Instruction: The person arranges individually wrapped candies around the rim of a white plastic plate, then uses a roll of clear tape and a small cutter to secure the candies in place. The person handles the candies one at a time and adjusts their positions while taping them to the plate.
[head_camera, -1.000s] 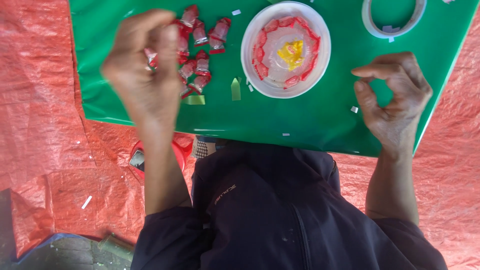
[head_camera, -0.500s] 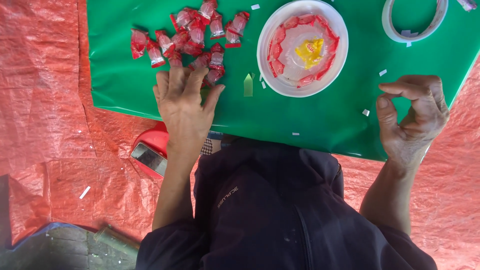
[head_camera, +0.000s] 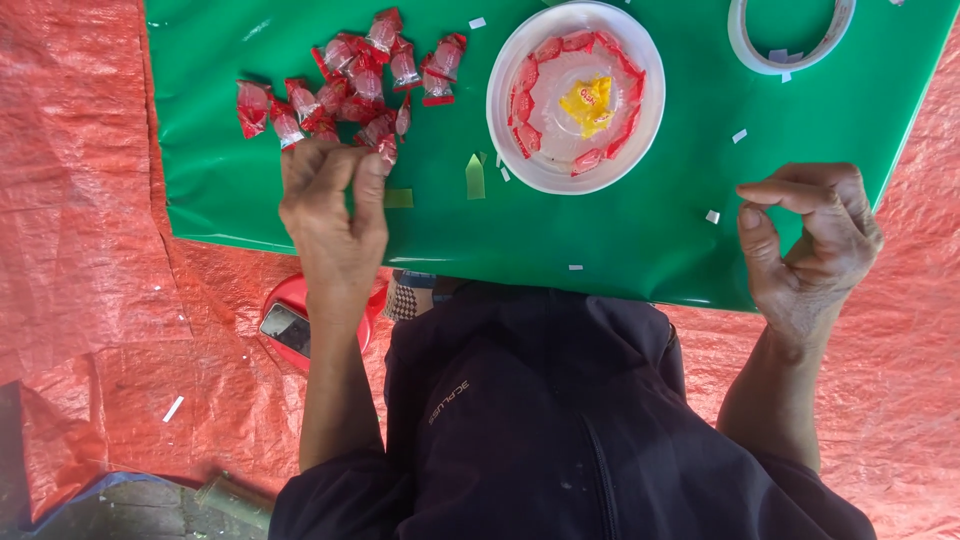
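Person's torso: dark jacket (head_camera: 560, 420) fills the near edge, just this side of the green sheet (head_camera: 640, 235); a red object with a small screen (head_camera: 300, 325) lies under the sheet's near left edge, on the orange tarp (head_camera: 70, 200).

Left hand: the left hand (head_camera: 335, 215) has come down since a second ago, when it was raised and closed around red pieces; now it rests on the sheet's near left part, fingers curled and pinching at the closest candy, so it reads as gripping or about to grip one wrapper. I cannot tell if the piece is off the sheet.

Right hand: the right hand (head_camera: 810, 245) stays at the sheet's near right edge, thumb and forefinger nearly closed in a ring, nothing visible between them.

Candy pile: the red wrapped candies (head_camera: 345, 85) lie on the sheet just beyond the left fingertips, the nearest one touching them.

Plate: white plate (head_camera: 575, 95), farther in and right of the pile, ringed with red candies around a yellow piece (head_camera: 588, 103).

Far corner: tape roll (head_camera: 790, 35) at the sheet's far right.
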